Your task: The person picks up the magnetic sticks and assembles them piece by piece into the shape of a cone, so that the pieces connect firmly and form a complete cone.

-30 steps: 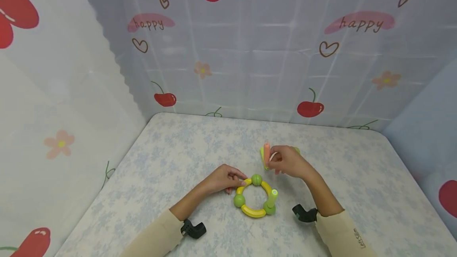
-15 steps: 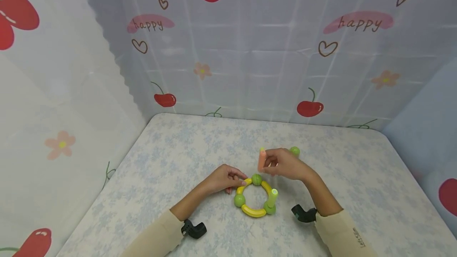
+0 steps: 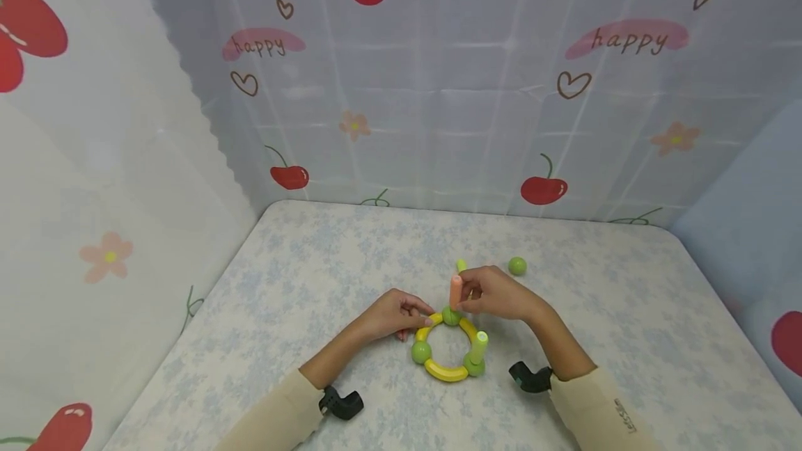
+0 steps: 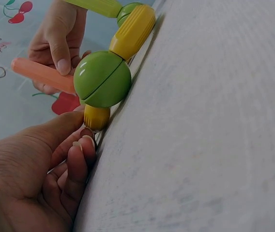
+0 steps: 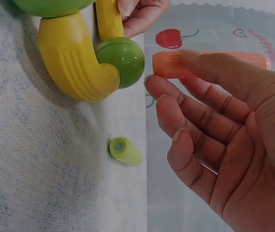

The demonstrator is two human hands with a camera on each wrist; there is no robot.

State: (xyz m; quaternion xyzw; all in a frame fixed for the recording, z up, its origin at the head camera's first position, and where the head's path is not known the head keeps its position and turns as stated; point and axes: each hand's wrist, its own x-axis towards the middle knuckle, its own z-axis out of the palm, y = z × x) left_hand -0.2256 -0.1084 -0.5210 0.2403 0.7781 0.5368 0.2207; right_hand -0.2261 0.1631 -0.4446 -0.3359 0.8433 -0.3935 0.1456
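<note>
A ring of yellow curved rods and green balls lies on the table. My left hand pinches the ring's far left yellow rod between thumb and fingers. Between the thumb and fingers of my right hand is an orange rod, held nearly upright. Its lower end comes right at the far green ball; in the right wrist view a small gap shows between this end and the ball. A light green rod stands up from the ring's near right ball.
Behind my right hand, a light green rod lies on the table, its hollow end visible in the right wrist view. A loose green ball sits farther right. Printed curtains border the table's back and sides.
My right hand has brought the orange rod left and toward me, down to the far ball. The loose ball, earlier partly covered, now shows fully. My left hand and the ring stay put.
</note>
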